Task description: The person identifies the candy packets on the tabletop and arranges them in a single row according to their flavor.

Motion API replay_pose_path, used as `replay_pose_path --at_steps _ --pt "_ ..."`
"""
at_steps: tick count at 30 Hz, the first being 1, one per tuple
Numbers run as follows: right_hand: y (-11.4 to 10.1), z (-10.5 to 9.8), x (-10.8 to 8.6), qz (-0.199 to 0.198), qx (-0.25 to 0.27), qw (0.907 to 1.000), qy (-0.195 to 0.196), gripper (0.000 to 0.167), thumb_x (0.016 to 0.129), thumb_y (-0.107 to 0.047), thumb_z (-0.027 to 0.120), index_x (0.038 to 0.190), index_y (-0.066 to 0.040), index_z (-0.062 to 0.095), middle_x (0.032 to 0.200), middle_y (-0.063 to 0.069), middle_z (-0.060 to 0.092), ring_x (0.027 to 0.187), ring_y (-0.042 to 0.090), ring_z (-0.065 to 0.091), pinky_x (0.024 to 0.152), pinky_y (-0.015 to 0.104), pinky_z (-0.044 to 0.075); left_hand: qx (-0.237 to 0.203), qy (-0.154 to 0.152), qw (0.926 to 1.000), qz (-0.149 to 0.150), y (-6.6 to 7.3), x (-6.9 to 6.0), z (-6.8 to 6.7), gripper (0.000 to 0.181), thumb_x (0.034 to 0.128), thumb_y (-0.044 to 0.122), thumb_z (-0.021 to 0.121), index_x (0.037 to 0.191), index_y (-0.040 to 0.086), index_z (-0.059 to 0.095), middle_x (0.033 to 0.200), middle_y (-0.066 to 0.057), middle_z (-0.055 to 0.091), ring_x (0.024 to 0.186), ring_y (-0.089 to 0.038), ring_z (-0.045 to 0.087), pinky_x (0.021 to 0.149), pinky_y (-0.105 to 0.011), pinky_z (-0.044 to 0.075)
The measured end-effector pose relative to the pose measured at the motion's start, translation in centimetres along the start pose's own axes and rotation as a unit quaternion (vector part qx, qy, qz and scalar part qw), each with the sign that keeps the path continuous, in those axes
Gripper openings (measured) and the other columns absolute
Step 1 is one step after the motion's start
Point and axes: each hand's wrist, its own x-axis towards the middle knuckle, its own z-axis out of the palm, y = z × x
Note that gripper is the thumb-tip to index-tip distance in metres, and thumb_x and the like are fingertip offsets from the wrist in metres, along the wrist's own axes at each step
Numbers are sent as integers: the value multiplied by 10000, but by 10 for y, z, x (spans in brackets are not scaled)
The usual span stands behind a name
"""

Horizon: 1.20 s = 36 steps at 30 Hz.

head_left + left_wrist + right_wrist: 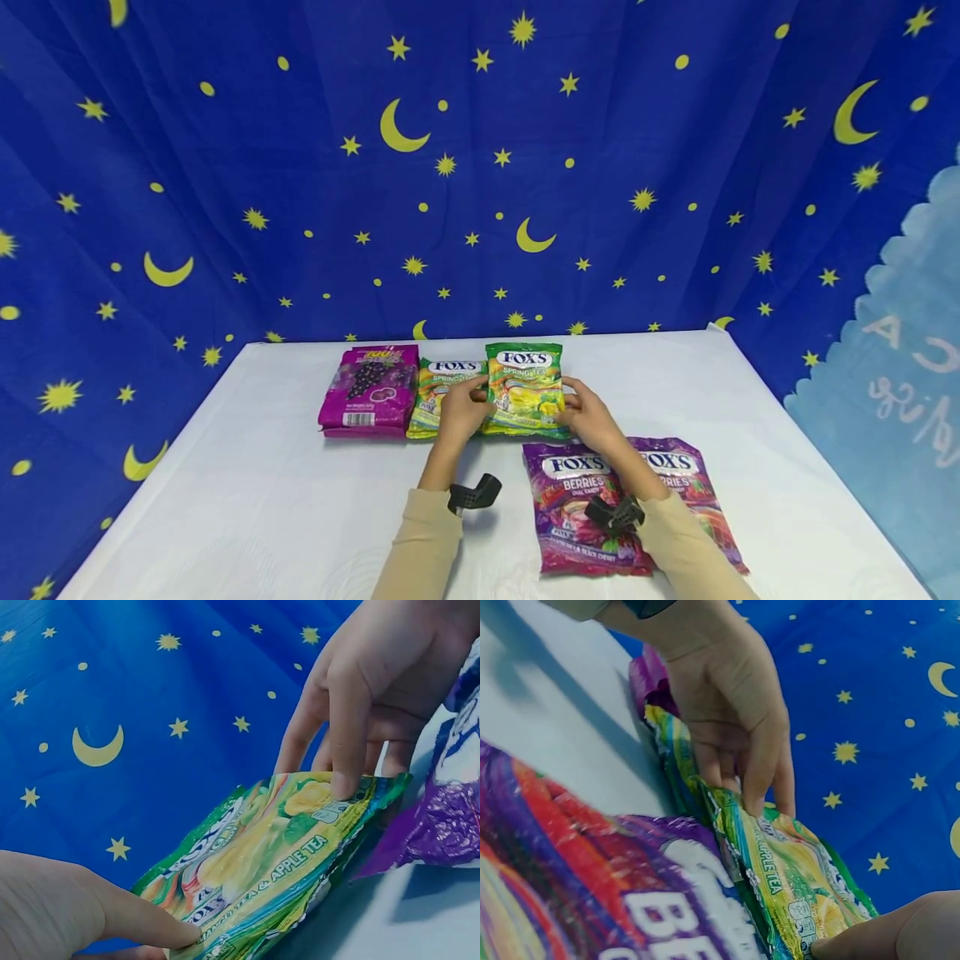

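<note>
At the far left of the row sits a purple candy bag printed with dark berries (pixel 369 396), and just beside it a smaller-looking Fox's Spring Tea bag (pixel 427 400), partly hidden by the left hand (pixel 465 407). That hand pinches the left edge of the front Fox's Spring Tea bag (pixel 525 396), thumb on its printed face; the right hand (pixel 591 418) pinches the opposite edge, its fingers close together. The step looks like squaring this bag in the row. It would go best with light, even pressure from both sides, since the soft wrapper probably buckles if squeezed, and with the left knuckles clear of the neighbouring bag. Nearer and rightward, two Fox's Berries bags (pixel 570 521) lie under the right forearm, which should stay raised above them.
</note>
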Motion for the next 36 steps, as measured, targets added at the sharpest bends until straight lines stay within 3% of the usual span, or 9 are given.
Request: replay_pose_path --at_steps 6,12,17,22,26,33,36 --pt "2 5 1 -122 -812 9962 294 653 866 -7 626 1460 13 355 1147 212 635 923 252 640 798 382 541 339 232 9991 -90 3 0 6 519 723 -55 759 1225 22 656 880 -83 673 812 -239 624 668 -378 542" --pt "2 6 0 -413 -1313 9891 527 620 855 -3 668 1419 50 417 1065 194 668 857 232 636 763 385 540 556 380 9977 -30 0 -1 10 507 710 -65 711 1211 -18 650 788 -30 627 658 -171 541 543 -279 449" --pt "1 6 -2 -449 -1471 9866 542 601 842 -2 681 1387 83 441 1008 166 665 842 232 621 765 395 532 860 454 9953 38 0 -2 11 480 710 -48 700 1187 -11 668 786 -19 637 633 -166 540 513 -284 424" --pt "1 6 -2 -277 -1718 9838 429 599 862 -34 672 1391 90 420 1020 158 623 858 232 596 809 419 516 1288 449 9906 31 4 -4 10 446 726 1 730 1170 9 684 829 -25 666 671 -173 581 530 -327 456" --pt "2 6 -2 -171 -1871 9815 367 605 874 -48 663 1404 83 402 1034 156 617 870 229 597 833 433 511 1332 400 9903 54 5 -4 11 446 730 9 741 1171 -2 677 829 -35 652 702 -199 589 546 -344 478" --pt "0 8 0 -373 -1931 9798 359 620 822 -21 676 1362 136 415 952 139 586 829 232 555 791 422 498 1502 460 9873 252 2 -4 11 415 718 19 778 1125 -5 698 950 -94 676 874 -275 627 684 -406 536" --pt "-2 7 0 -411 -2047 9772 398 600 818 -37 689 1337 141 445 974 160 573 863 260 555 803 438 499 1546 332 9868 339 2 -3 10 412 728 21 774 1129 -21 692 966 -108 675 895 -285 627 699 -416 542"
